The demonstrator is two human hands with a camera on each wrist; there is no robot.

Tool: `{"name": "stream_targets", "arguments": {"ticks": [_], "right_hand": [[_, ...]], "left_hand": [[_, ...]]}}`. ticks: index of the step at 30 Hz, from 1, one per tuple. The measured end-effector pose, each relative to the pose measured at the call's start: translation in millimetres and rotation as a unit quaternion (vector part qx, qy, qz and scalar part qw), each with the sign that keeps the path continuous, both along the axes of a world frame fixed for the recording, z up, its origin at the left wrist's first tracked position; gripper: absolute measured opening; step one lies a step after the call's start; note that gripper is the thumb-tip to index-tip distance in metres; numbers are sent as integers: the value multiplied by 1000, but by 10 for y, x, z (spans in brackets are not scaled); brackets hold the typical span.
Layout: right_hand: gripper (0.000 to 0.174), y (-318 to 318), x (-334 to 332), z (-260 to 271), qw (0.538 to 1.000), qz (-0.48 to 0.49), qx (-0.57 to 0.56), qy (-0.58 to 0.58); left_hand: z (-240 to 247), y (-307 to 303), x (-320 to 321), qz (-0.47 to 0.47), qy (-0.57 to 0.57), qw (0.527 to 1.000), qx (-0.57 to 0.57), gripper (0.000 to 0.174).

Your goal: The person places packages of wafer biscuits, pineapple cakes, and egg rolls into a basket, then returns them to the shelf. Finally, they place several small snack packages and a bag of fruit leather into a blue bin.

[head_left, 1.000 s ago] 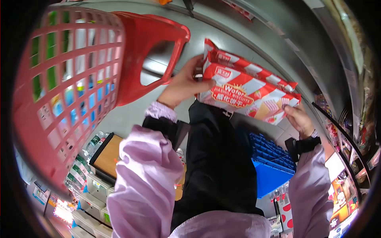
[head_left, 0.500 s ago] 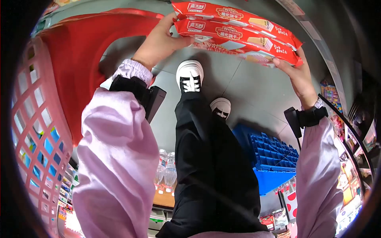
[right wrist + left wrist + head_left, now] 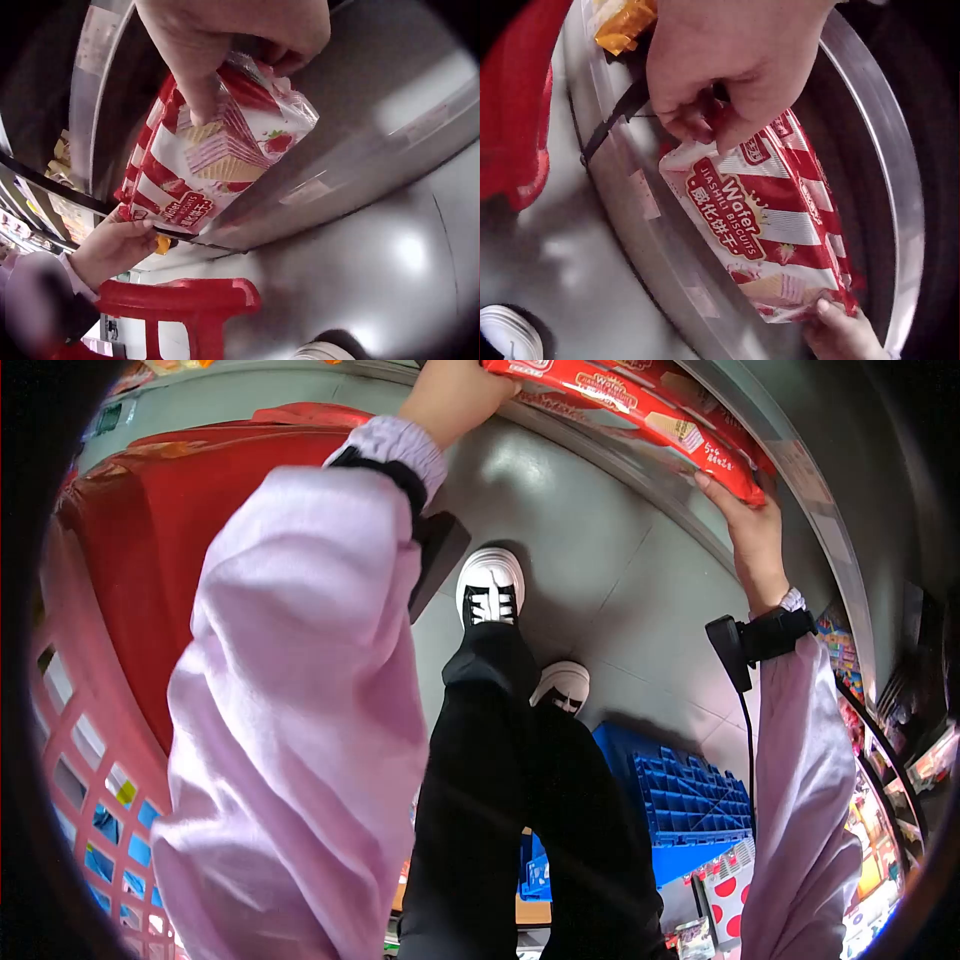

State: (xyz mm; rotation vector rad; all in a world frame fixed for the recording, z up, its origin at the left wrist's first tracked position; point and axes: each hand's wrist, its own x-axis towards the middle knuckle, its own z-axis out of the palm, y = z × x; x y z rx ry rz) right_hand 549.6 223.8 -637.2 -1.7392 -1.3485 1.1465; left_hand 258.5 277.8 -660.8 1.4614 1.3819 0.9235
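Observation:
Two red-and-white packs of wafer biscuits [image 3: 640, 415], one against the other, span the space between both hands at the top of the head view. My left hand [image 3: 462, 398] grips one end; in the left wrist view its fingers curl at the pack's corner. At the opposite end my right hand [image 3: 755, 545] grips the packs, its thumb [image 3: 201, 101] on the printed front face in the right wrist view. That face shows pink wafers and strawberries. In the left wrist view the wafer packs [image 3: 757, 225] overlap a grey shelf with a clear edge strip [image 3: 870, 97].
A red basket [image 3: 150, 550] with pink lattice sides [image 3: 90, 730] stands at the left, goods inside. A blue crate [image 3: 695, 800] lies by the legs at the right. White shoes [image 3: 490, 585] stand on grey floor tiles. An orange packet [image 3: 626, 28] sits on the shelf.
The wafer packs, first tilted face-up lower down, have moved up and forward to the shelf, held in both hands throughout. The basket has shifted in view as the head turned.

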Motion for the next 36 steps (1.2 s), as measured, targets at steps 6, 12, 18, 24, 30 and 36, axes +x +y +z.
{"name": "stream_targets", "arguments": {"ticks": [6, 12, 18, 24, 30, 36], "right_hand": [[52, 121, -273, -257, 997, -37, 38, 61], [63, -6, -493, -233, 984, -35, -102, 138], [74, 16, -422, -323, 974, 27, -102, 203], [92, -449, -272, 1, 974, -71, -157, 149], [65, -1348, -335, 604, 936, -35, -278, 215], [51, -2026, -525, 1491, 903, 73, -339, 256]], "left_hand": [[-164, 168, 17, 78, -90, 984, -130, 44], [-198, 230, -25, 125, -100, 982, -105, 42], [-169, 66, -3, 195, -37, 980, -22, 45], [-75, -799, 323, 286, -67, 953, -68, 45], [443, -1877, 731, 270, -125, 924, -239, 44], [1572, -2477, 916, 287, -258, 866, -317, 30]]}}
